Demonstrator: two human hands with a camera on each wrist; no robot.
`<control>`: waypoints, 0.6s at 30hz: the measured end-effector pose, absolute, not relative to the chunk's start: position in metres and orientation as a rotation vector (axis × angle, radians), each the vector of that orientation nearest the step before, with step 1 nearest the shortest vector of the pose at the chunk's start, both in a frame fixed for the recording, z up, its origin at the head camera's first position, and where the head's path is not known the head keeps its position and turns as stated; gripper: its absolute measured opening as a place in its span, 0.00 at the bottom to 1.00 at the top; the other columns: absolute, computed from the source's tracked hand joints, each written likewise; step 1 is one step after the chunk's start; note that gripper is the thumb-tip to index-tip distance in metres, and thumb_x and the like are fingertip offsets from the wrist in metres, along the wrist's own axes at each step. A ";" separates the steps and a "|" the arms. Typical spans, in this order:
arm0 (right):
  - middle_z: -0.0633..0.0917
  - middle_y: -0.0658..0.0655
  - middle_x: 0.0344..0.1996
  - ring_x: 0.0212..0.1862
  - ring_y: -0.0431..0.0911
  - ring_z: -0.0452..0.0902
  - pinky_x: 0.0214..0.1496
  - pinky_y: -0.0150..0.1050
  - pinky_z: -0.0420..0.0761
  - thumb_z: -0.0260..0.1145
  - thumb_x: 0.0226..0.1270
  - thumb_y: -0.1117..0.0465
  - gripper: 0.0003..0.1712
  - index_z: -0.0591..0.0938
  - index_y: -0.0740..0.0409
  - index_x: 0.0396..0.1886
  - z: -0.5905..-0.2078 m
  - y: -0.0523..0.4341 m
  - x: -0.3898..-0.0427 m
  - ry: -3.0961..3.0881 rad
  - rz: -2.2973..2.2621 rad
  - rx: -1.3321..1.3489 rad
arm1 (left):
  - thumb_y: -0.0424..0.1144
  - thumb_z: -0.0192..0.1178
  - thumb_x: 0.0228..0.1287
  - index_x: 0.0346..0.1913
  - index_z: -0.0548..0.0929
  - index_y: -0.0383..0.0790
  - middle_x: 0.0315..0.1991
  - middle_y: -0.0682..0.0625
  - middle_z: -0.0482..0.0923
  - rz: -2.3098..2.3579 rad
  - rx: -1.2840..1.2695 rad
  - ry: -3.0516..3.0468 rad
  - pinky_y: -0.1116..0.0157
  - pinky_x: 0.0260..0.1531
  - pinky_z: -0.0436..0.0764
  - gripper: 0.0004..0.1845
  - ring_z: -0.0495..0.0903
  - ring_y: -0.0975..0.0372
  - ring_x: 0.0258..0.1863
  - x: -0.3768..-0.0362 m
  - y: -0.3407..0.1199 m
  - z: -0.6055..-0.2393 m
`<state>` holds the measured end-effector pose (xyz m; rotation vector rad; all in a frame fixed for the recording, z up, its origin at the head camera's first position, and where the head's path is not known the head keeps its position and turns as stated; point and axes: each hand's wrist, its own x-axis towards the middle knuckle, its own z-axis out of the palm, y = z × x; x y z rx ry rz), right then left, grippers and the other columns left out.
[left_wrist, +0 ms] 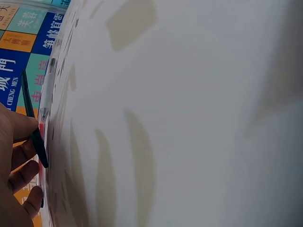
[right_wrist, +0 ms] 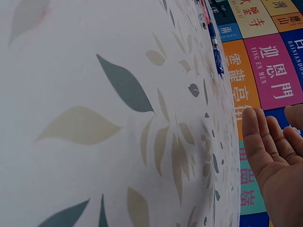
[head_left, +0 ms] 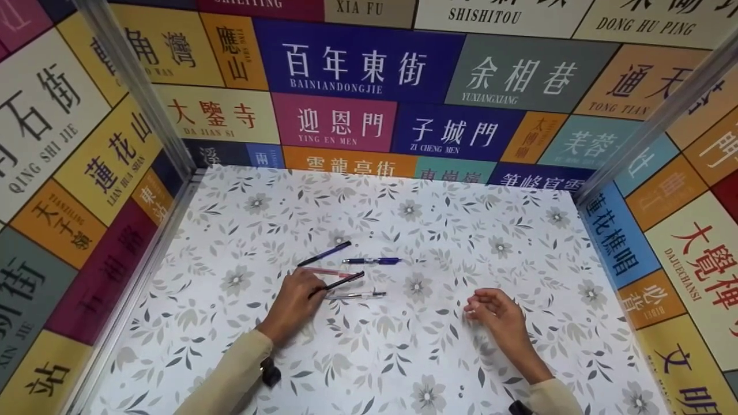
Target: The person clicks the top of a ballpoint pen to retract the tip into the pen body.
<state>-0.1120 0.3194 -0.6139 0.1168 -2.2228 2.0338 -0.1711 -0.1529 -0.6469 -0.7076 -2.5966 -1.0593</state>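
Observation:
My left hand (head_left: 298, 298) pinches a slim black pen (head_left: 347, 280) between thumb and fingers, its far end pointing up to the right. In the left wrist view the same black pen (left_wrist: 27, 94) crosses the fingers at a slant. Around this hand lie a clear pen with a dark tip (head_left: 360, 295), a pinkish-red pen (head_left: 323, 271) partly behind the hand, a dark pen with a purple-blue barrel (head_left: 326, 253) and a blue pen (head_left: 375, 261). My right hand (head_left: 499, 317) is off to the right with loosely bent fingers and nothing in it.
A white cloth with grey leaves and flowers covers the table (head_left: 438, 346). Panels of coloured street-name signs (head_left: 357, 63) stand along the back and both sides, joined by clear corner strips (head_left: 144, 98).

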 end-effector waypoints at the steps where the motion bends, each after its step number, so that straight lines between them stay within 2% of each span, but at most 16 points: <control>1: 0.83 0.85 0.47 0.43 0.50 0.93 0.46 0.44 0.92 0.68 0.75 0.80 0.18 0.77 0.86 0.59 -0.614 0.319 -0.112 -2.225 2.032 0.115 | 0.32 0.74 0.72 0.42 0.93 0.43 0.42 0.52 0.89 -1.061 -0.711 -2.597 0.47 0.54 0.76 0.02 0.81 0.54 0.51 -0.172 -0.154 -0.647; 5: 0.84 0.82 0.47 0.43 0.51 0.93 0.46 0.44 0.92 0.68 0.75 0.79 0.18 0.77 0.85 0.59 -0.614 0.319 -0.112 -2.240 2.019 0.112 | 0.31 0.74 0.70 0.41 0.93 0.43 0.41 0.52 0.89 -1.057 -0.744 -2.573 0.47 0.55 0.77 0.03 0.81 0.54 0.50 -0.175 -0.157 -0.650; 10: 0.82 0.85 0.48 0.44 0.54 0.92 0.47 0.47 0.91 0.68 0.76 0.79 0.18 0.76 0.86 0.60 -0.613 0.320 -0.111 -2.242 2.029 0.137 | 0.33 0.74 0.71 0.43 0.93 0.43 0.45 0.52 0.88 -1.061 -0.726 -2.624 0.47 0.57 0.77 0.02 0.79 0.55 0.51 -0.178 -0.161 -0.653; 18: 0.83 0.82 0.47 0.44 0.55 0.92 0.46 0.46 0.91 0.67 0.75 0.80 0.18 0.76 0.86 0.60 -0.615 0.321 -0.111 -2.225 2.020 0.186 | 0.33 0.72 0.73 0.46 0.93 0.42 0.48 0.49 0.88 -1.056 -0.732 -2.660 0.46 0.54 0.76 0.03 0.80 0.51 0.53 -0.179 -0.165 -0.653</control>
